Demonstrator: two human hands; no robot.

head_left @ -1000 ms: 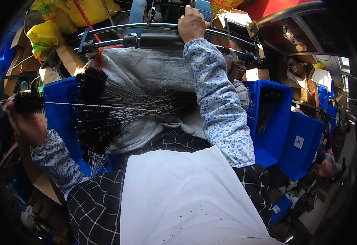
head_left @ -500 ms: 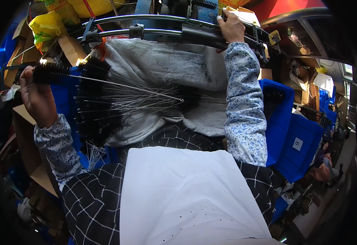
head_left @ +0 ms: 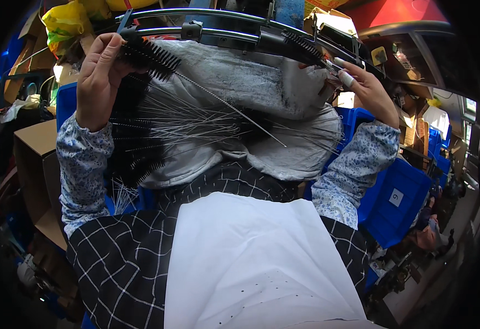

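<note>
Between the fingertips of my left hand (head_left: 98,79) is the black bristled end of a tube brush (head_left: 155,60). Its twisted wire stem slants down to the right, over the lap. My right hand (head_left: 369,90), white wraps on its fingertips, pinches the end of a second black brush (head_left: 303,46) beside the metal rails. Below my hands, a bundle of similar brushes (head_left: 196,118) lies on a grey cloth (head_left: 240,82). Their black bristles are mostly at the left, with thin looped wires spreading right.
Metal rails (head_left: 218,35) with a black cylinder cross the far side. Blue bins (head_left: 396,203) stand at the right, and an open cardboard box (head_left: 37,142) is at the left. Yellow bags (head_left: 67,27) sit at the far left. A white sheet (head_left: 256,257) covers my front.
My left hand has moved right and slightly up with its brush. My right hand has come off the rail, shifting right and down, and now pinches a second brush.
</note>
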